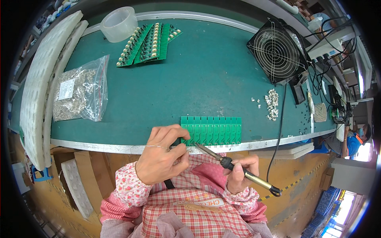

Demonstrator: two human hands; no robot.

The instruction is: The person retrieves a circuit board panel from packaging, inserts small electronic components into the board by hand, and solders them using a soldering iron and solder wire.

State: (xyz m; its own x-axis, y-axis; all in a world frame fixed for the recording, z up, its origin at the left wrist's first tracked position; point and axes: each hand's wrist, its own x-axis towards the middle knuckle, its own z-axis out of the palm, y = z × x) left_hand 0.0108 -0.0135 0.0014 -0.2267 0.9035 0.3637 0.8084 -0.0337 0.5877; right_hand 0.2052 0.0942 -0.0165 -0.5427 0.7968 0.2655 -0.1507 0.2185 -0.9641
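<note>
A: Listing item: green board panel point(211, 130), at the near table edge point(119, 147); thin, stiff, light.

B: Left hand point(160, 156) pinches its left end; right hand point(238, 170) is wrapped around the soldering iron point(234, 166) (hold the panel by its edges).

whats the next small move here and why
Probably ease the iron tip forward onto the near edge of the green board. The right hand holds the iron with its tip just short of the board, and the left hand feeds thin wire toward the same corner.
</note>
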